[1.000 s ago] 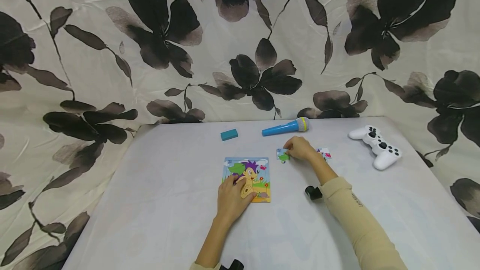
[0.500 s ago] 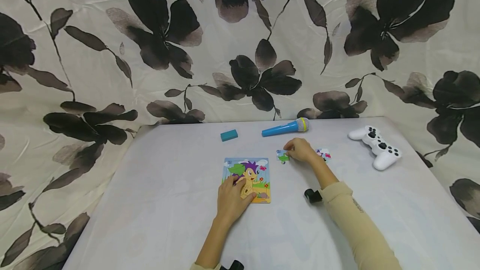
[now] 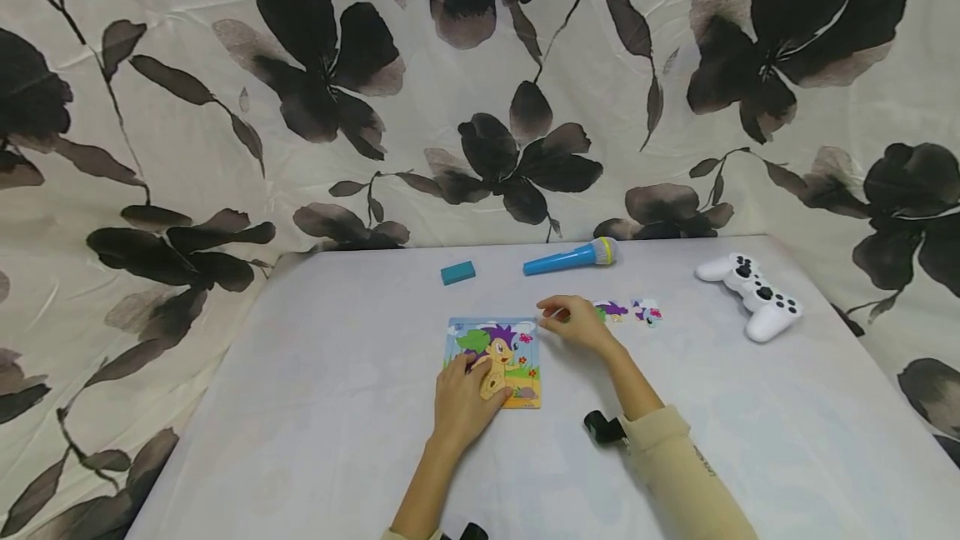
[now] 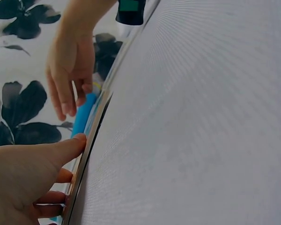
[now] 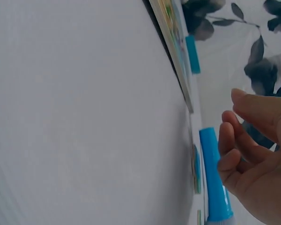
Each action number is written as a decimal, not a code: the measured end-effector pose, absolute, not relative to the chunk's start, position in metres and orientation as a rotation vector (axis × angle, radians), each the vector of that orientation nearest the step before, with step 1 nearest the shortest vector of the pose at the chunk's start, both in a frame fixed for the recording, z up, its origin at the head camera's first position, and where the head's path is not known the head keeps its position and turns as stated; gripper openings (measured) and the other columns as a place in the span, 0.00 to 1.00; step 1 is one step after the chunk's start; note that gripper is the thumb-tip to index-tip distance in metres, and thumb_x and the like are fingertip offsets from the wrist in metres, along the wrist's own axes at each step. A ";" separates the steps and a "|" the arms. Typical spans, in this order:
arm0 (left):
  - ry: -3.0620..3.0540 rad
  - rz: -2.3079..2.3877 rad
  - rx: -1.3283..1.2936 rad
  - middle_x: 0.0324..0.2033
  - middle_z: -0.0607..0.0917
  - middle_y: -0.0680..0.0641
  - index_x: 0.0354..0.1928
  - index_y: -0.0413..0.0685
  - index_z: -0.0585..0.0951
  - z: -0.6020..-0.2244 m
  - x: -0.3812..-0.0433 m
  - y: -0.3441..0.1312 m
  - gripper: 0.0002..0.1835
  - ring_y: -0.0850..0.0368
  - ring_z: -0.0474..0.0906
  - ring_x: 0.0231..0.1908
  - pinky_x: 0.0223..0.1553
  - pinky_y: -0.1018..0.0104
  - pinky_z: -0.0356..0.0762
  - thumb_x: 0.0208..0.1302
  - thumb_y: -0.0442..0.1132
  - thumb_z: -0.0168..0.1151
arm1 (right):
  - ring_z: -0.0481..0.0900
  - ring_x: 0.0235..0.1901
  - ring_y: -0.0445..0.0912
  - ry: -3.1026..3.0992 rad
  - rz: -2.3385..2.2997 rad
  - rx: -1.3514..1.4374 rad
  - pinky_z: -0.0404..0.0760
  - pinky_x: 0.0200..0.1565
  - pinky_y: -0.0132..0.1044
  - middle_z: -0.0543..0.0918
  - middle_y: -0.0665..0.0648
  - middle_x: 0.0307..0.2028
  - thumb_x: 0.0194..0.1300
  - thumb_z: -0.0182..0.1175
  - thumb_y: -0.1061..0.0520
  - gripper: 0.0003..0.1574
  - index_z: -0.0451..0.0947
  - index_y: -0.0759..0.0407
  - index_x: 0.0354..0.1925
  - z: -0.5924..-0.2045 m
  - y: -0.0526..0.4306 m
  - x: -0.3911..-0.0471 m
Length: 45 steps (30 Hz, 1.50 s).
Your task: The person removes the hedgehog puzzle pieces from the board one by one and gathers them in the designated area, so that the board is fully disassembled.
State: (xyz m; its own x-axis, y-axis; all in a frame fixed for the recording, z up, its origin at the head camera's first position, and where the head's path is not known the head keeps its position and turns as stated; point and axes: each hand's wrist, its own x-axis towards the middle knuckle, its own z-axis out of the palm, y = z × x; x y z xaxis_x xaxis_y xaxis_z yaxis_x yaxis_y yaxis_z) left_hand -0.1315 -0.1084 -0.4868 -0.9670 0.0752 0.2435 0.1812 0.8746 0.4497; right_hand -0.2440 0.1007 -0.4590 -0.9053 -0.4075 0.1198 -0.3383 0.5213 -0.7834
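Beige-sleeved, the right hand (image 3: 576, 322), fingers parted and empty, had left the loose pieces (image 3: 647, 312) apparently unplaced and neared the puzzle board (image 3: 528, 361), where the left hand (image 3: 461, 397) lay spread.

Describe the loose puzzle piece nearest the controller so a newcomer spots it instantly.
On the white tabletop, head view, find the white game controller at right. Left of it, nearer the camera than the blue microphone, lies the small puzzle piece. It shows purple plus pinkish red; the neighbouring piece shows green and purple.
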 end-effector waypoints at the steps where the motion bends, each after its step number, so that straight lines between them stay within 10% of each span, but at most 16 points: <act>1: -2.827 -0.714 -0.195 0.53 0.76 0.38 0.51 0.40 0.81 -0.487 -0.131 -0.108 0.28 0.41 0.68 0.57 0.59 0.45 0.62 0.52 0.52 0.69 | 0.78 0.36 0.51 2.656 -1.350 -0.662 0.78 0.40 0.38 0.82 0.63 0.37 0.60 0.62 0.64 0.18 0.77 0.71 0.49 -0.459 0.098 -0.242; 45: -2.773 -0.680 -0.222 0.49 0.78 0.39 0.48 0.40 0.82 -0.490 -0.133 -0.108 0.23 0.44 0.71 0.54 0.57 0.46 0.64 0.54 0.48 0.68 | 0.74 0.43 0.50 2.623 -0.941 -0.661 0.75 0.51 0.45 0.77 0.58 0.41 0.48 0.73 0.60 0.30 0.76 0.66 0.51 -0.462 0.062 -0.211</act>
State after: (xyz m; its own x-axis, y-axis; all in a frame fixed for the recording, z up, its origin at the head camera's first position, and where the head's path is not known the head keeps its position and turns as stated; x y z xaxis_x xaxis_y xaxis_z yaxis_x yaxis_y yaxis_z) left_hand -0.1328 -0.1081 -0.4900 -0.9499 0.0818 0.3018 0.2121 0.8778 0.4296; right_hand -0.2110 0.0616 -0.4616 -0.8573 -0.5045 -0.1022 -0.3244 0.6837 -0.6537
